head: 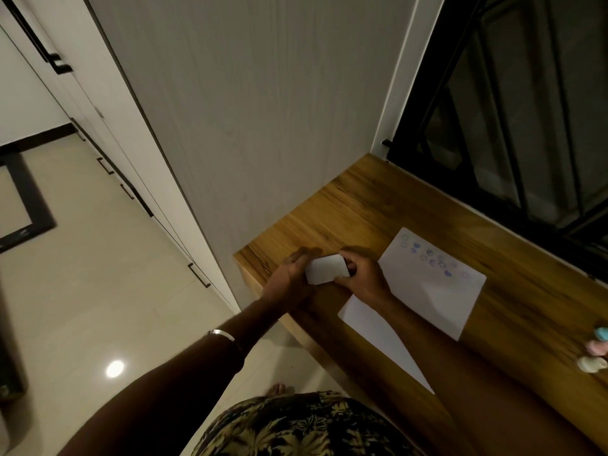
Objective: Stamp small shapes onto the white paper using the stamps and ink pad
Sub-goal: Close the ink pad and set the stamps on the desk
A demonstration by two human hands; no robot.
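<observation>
Head view: both hands hold a small flat white rectangular case (pixel 326 269), prob. the ink pad, above the wood-grain counter (pixel 362 205) near its left edge. Left hand (pixel 291 274) fingers curl under it; right hand (pixel 360 274) pinches its right end. White paper sheet (pixel 427 291) w/ faint blue round prints lies just right, partly hidden by the right forearm. Pastel round stamps (pixel 597 350) at the counter's right edge, cut off, blurry.

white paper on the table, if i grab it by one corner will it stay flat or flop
The white paper is probably floppy: it looks like one thin sheet lying flat on the wooden table. It likely weighs little and could slide when nudged. Nothing appears to pin it down.
</observation>
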